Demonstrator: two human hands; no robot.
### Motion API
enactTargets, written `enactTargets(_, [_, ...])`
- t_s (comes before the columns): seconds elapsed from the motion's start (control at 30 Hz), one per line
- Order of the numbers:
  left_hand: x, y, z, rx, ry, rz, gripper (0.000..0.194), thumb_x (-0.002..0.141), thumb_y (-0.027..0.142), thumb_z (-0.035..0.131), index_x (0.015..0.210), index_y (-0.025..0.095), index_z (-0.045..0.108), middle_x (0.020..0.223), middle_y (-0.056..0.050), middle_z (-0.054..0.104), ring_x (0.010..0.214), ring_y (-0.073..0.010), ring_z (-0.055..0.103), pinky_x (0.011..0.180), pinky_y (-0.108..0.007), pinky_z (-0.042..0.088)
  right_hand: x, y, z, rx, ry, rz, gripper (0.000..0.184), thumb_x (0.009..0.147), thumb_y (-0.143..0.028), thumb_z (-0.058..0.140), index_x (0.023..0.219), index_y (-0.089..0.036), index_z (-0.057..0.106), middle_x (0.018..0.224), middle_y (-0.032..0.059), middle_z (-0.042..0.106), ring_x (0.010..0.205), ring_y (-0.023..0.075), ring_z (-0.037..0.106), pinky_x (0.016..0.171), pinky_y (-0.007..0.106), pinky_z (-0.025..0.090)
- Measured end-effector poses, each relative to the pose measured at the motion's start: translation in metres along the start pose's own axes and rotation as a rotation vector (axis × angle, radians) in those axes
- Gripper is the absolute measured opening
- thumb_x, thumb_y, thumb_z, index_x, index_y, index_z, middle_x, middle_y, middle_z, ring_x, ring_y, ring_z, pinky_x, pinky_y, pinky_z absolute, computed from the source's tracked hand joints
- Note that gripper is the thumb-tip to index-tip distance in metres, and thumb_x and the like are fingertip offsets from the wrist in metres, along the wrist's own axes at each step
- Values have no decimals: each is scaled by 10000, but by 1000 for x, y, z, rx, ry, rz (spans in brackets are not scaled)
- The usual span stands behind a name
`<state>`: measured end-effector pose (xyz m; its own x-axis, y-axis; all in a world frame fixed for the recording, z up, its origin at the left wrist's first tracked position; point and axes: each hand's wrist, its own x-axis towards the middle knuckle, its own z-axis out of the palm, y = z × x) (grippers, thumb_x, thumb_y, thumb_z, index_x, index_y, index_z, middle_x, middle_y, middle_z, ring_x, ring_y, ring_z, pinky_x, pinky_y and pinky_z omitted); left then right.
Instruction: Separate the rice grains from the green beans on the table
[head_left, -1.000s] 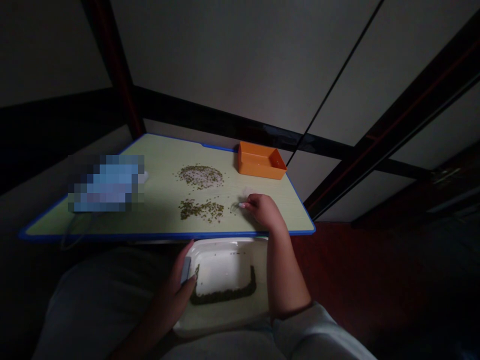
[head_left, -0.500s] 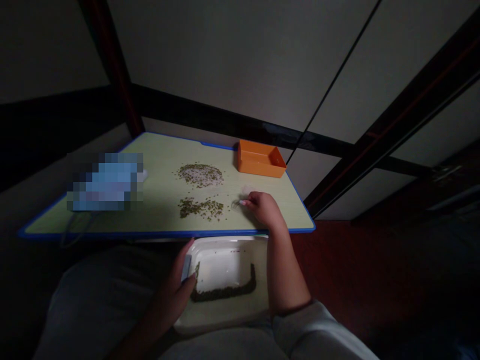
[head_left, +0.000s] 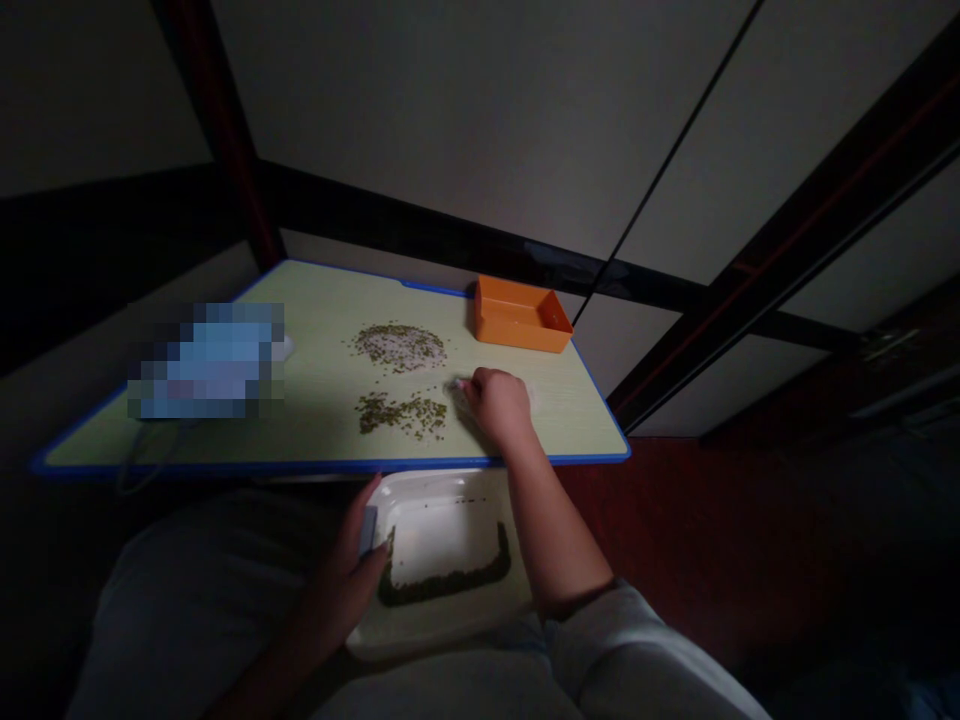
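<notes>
My left hand (head_left: 358, 565) grips the left rim of a white basin (head_left: 446, 540), beside a grey handle part. Green beans (head_left: 450, 585) lie in a band along the basin's near edge and up its sides. Over the table (head_left: 322, 300), my right hand (head_left: 501, 402) is closed, fingertips pinched and pointing left; what they hold is too small to make out. Left of those fingertips lies a loose patch of green beans (head_left: 405, 413). Farther back spreads a pile of pale grains mixed with green beans (head_left: 401, 347).
An orange open box (head_left: 521, 335) stands at the table's back right corner. On the left lies a pixelated blue object (head_left: 217, 360), with a cable loop (head_left: 142, 465) hanging over the front edge. A wall (head_left: 480, 140) rises behind the table.
My right hand has moved left and slightly away from me, its fingertips now near the gap between the two patches. My left hand stays on the basin.
</notes>
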<state>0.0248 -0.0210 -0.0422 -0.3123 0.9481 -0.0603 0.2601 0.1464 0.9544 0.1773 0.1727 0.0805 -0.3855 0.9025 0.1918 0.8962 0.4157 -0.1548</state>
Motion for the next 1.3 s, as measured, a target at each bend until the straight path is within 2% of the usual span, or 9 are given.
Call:
enactTargets(0.2, [1,0,-2,-13,-19,-1,654,828,316,516,1463,240,379,1602,-85,347,1493,-253,288,1239,-484,167,-1,-10,2,74,-9,-149,312,982,-428,505,910,-201,708,944,106,751,834,200,645,697,283,345])
enactTargets(0.33, [1,0,-1,0,-21,-3,667,826,320,498,1469,206,363,1610,-106,325,1504,-254,261,1242,-484,153,-3,-11,-1,93,-45,-149,301,970,-436,535,905,-201,711,937,98,759,820,190,645,683,275,324])
enactTargets(0.57, [0,2,-1,7,-39,-12,668,838,350,491,1479,226,347,1624,-89,296,1512,-250,240,1247,-493,119,-9,-4,-5,166,-77,-188,277,959,-419,568,869,-196,704,894,79,758,798,178,632,675,266,288])
enactTargets(0.77, [-1,1,1,-1,-16,19,659,826,354,519,1460,242,378,1610,-74,333,1501,-252,271,1244,-491,146,-13,2,-4,238,-81,-228,250,942,-392,599,809,-195,676,829,44,727,768,158,587,686,253,281])
enactTargets(1.0, [-2,-1,1,14,-5,51,644,825,341,519,1456,298,395,1594,-20,368,1490,-236,300,1238,-479,181,-17,27,-10,362,-56,-206,248,924,-343,612,730,-190,622,727,1,632,673,118,474,644,237,273])
enactTargets(1.17, [-2,1,2,41,-38,58,653,842,333,488,1480,275,357,1594,-49,367,1482,-251,316,1227,-484,225,-20,46,-8,458,-122,-226,273,908,-323,617,675,-185,580,648,-37,536,647,103,423,642,232,287])
enactTargets(1.3, [-2,1,3,41,-30,52,658,841,337,478,1479,238,353,1605,-79,341,1495,-259,285,1235,-506,173,-20,48,-5,493,-149,-254,277,898,-329,617,666,-185,567,640,-45,511,637,96,420,624,221,291])
